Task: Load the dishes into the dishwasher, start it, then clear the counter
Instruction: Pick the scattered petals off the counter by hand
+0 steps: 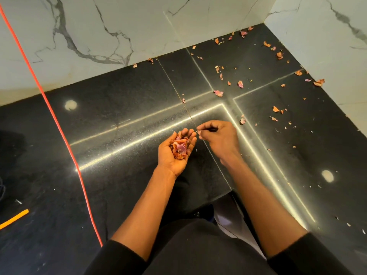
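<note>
Far left: thin orange cable [59,132] runs from the far-left corner of the view down across the black speckled stone counter [119,96] to the near edge. Left of it, near you, a flat yellow-orange strip [14,218] lies on the counter, cut off by the frame; can't tell what it is. A dark object sits at the left edge, unclear.

Far side: white marble wall with grey veins [89,26]. It meets a second white marble wall [327,36] on the right, so you're facing an inside corner.

Centre: your left hand [174,153] is palm up and cupped, fingers loosely curled, holding a pile of pink and orange onion skins [179,146], above the counter. Just to its right, your right hand [220,139] is palm down with the fingers bunched narrow, thumb and forefinger pinching a small pale scrap [198,132] right at the left hand's fingertips. Black sleeves [119,259] are pushed up both forearms.

Right half: loose onion skin flakes [218,93] are scattered over the counter, from just beyond your right hand to the far corner and along the right wall. Bigger pieces are far and right, and tiny pale crumbs [348,224] trail toward the near right. Bright strip-light reflections cross the counter under your hands.
</note>
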